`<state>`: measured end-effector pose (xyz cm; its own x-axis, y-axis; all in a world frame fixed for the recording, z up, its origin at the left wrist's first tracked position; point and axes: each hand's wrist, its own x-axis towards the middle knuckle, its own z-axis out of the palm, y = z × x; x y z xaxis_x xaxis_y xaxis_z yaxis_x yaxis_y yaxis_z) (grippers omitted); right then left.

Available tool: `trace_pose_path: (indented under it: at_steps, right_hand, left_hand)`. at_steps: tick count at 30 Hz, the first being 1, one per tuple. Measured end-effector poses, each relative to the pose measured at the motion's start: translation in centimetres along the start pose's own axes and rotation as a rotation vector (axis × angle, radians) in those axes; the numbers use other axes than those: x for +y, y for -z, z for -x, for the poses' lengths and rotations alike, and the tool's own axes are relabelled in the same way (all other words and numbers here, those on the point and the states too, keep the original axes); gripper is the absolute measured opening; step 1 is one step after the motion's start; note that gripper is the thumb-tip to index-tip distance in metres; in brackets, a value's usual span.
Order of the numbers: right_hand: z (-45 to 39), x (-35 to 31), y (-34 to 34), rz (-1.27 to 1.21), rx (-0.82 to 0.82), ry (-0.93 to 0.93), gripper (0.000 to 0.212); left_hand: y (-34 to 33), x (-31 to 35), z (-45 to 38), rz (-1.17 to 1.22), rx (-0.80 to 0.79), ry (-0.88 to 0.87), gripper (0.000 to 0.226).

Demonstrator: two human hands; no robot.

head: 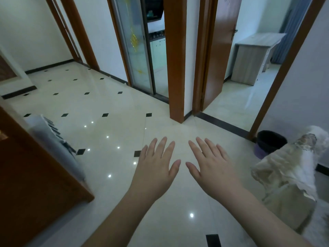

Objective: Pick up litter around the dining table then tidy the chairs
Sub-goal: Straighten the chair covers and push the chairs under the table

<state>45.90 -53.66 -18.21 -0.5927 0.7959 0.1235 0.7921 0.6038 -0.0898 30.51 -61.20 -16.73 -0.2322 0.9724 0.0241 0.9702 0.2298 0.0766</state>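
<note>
My left hand (156,164) and my right hand (211,164) are stretched out side by side above the glossy tiled floor (99,104), palms down and fingers spread. Neither holds anything. A brown wooden table corner (35,175) fills the lower left. A worn cream upholstered chair back (288,175) stands at the right edge, close to my right hand. A bin with a black liner (269,142) sits on the floor by the right wall. I see no litter on the floor.
A stack of papers under clear plastic (53,139) lies on the table's edge. Ahead are a wooden door post (175,68), a sliding glass door (135,50) to a kitchen, and an open doorway to a room with a grey desk (252,56).
</note>
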Motion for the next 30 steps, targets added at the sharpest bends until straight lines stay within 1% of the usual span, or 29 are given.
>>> trace_pose_path:
  at_steps: [2, 4, 7, 11, 16, 18, 22, 26, 30]
  right_hand:
    - [-3.4, 1.0, -0.1, 0.011, 0.009, -0.049, 0.064]
    - [-6.1, 2.4, -0.1, 0.013, 0.006, -0.099, 0.065]
    - [-10.0, 5.8, 0.1, 0.000, -0.012, -0.190, 0.066]
    - [-15.1, 11.1, 0.3, -0.009, -0.006, -0.273, 0.065]
    - [-21.4, 20.0, -0.6, -0.019, 0.060, -0.345, 0.064]
    - [-23.4, 23.2, -0.6, -0.014, 0.062, -0.366, 0.063]
    - [-28.2, 29.9, -0.7, 0.000, 0.083, -0.407, 0.071]
    - [-31.8, 35.2, -1.2, -0.022, 0.072, -0.471, 0.070]
    - [-35.1, 40.2, -1.0, -0.038, 0.092, -0.543, 0.068]
  left_hand:
    - [0.1, -1.0, -4.3, -0.012, -0.003, -0.044, 0.074]
    - [-0.1, -1.3, -8.3, -0.023, -0.004, -0.075, 0.067]
    - [-0.8, -0.1, -14.5, -0.006, 0.003, -0.157, 0.063]
    - [-2.0, 2.6, -23.2, 0.012, 0.006, -0.232, 0.065]
    - [-2.8, 7.7, -34.3, 0.060, 0.037, -0.324, 0.060]
    - [-2.4, 9.7, -37.9, 0.057, 0.040, -0.360, 0.061]
    - [-1.8, 14.9, -45.8, 0.022, 0.089, -0.457, 0.066]
    - [-2.3, 19.3, -52.0, 0.021, 0.074, -0.518, 0.072]
    - [-3.3, 23.0, -58.7, 0.043, 0.070, -0.587, 0.067]
